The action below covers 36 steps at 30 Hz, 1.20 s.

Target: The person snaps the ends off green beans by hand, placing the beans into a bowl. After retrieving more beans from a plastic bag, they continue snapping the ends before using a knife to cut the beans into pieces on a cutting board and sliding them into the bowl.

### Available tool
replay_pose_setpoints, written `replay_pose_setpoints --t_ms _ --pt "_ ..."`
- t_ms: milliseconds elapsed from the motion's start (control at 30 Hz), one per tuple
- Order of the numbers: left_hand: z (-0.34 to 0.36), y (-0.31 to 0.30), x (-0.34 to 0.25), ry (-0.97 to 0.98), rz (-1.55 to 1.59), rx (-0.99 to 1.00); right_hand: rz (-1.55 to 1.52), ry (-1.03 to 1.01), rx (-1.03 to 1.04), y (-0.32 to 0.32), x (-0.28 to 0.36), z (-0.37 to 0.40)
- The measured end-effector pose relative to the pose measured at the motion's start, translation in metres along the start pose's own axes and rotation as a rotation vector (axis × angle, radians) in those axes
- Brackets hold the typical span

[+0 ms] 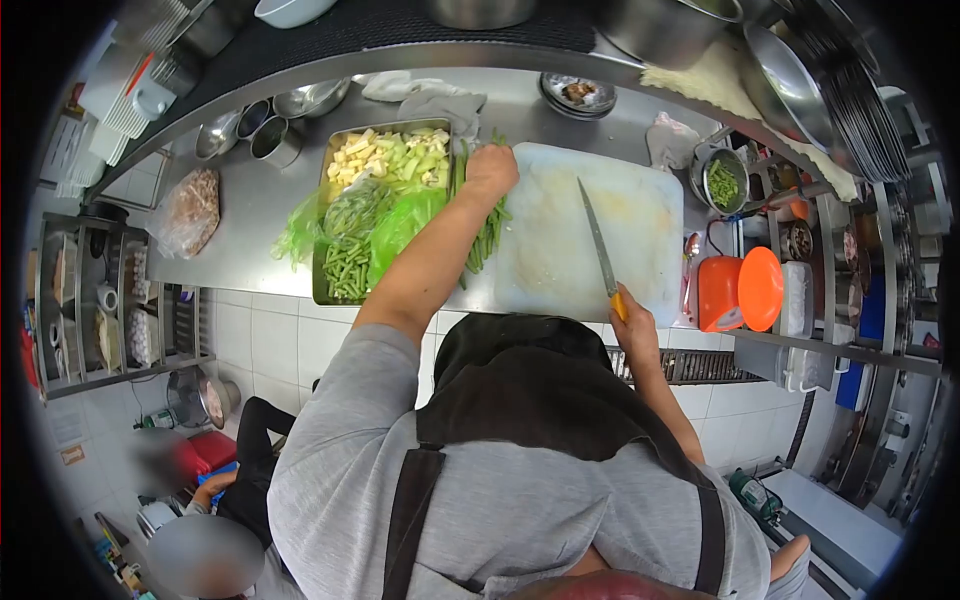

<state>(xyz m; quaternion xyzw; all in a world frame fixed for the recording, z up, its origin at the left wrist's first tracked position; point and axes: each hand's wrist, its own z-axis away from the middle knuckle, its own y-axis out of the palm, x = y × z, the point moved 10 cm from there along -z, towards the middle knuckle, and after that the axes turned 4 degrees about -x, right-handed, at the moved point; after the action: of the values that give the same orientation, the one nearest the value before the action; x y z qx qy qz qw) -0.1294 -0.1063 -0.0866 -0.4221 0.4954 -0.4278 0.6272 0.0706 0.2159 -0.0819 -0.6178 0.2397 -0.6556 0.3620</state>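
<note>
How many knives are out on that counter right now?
1: the knife in the right hand, blade over the white cutting board; the left hand grips green beans. Others may be hidden.

One head cam only, fisheye, sitting high above both hands. It's looking forward and steeply down over the wearer's chest, framing the counter [250, 215] beyond the left hand [490, 168] and right hand [632, 325], floor showing below them.

Steel counter [250, 220], white tiles [270, 340] below
</note>
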Motion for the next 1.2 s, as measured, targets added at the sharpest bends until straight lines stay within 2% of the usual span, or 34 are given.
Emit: replay_pose_setpoints --t_ms 67,100,200,267,333,400,467,533,567,633,700,733,800,867,967,1033,1067,1133,1200 --pt "-0.017 -0.004 -0.006 0.007 -0.112 -0.122 -0.007 -0.040 -0.004 -0.002 -0.001 -0.002" --pt "-0.024 0.001 -0.002 -0.071 -0.155 -0.061 -0.013 -0.047 0.005 -0.002 -0.001 -0.003" --pt "-0.041 0.007 0.004 -0.137 -0.203 -0.013 -0.024 -0.058 0.045 -0.006 -0.002 -0.006" --pt "-0.053 0.015 0.008 -0.180 -0.183 0.031 -0.034 -0.023 0.097 -0.009 -0.007 -0.009" --pt "-0.056 0.023 0.023 -0.279 -0.032 0.041 -0.041 -0.037 0.135 -0.009 -0.016 -0.011" --pt "-0.059 0.023 0.025 -0.308 0.012 -0.001 -0.089 -0.072 0.101 -0.012 -0.024 -0.014" --pt "-0.067 0.038 0.027 -0.291 -0.038 -0.013 -0.070 -0.054 0.175 -0.013 -0.024 -0.015" --pt "-0.062 0.033 0.022 -0.285 -0.023 -0.040 -0.081 0.062 0.235 -0.012 -0.039 -0.017" --pt "-0.055 0.028 0.026 -0.307 -0.030 -0.036 -0.065 -0.009 0.200 -0.019 -0.034 -0.018" --pt "-0.050 0.012 0.021 -0.298 0.014 -0.141 -0.062 -0.052 0.202 -0.021 -0.044 -0.022" --pt "-0.044 0.007 0.029 -0.316 0.009 -0.167 -0.097 -0.119 0.166 -0.030 -0.048 -0.021" --pt "-0.043 0.002 0.036 -0.335 0.014 -0.200 -0.081 -0.014 0.236 -0.030 -0.061 -0.020" --pt "-0.039 -0.003 0.050 -0.285 0.056 -0.309 -0.107 0.043 0.241 -0.042 -0.065 -0.019" --pt "-0.031 -0.024 0.054 -0.151 0.235 -0.420 -0.122 0.095 0.222 -0.048 -0.082 -0.017" --pt "-0.017 -0.050 0.068 -0.130 0.357 -0.430 -0.119 0.061 0.174 -0.056 -0.092 -0.012" --pt "-0.018 -0.044 0.099 -0.225 0.768 -0.442 -0.140 0.051 0.143 -0.059 -0.101 -0.008" --pt "-0.016 -0.054 0.095 -0.214 0.759 -0.444 -0.149 0.033 0.129 -0.060 -0.098 -0.006" --pt "-0.010 -0.057 0.097 -0.297 0.999 -0.355 -0.166 0.053 0.132 -0.062 -0.098 -0.002" --pt "-0.007 -0.075 0.091 -0.282 0.966 -0.379 -0.182 0.078 0.138 -0.061 -0.099 0.000"
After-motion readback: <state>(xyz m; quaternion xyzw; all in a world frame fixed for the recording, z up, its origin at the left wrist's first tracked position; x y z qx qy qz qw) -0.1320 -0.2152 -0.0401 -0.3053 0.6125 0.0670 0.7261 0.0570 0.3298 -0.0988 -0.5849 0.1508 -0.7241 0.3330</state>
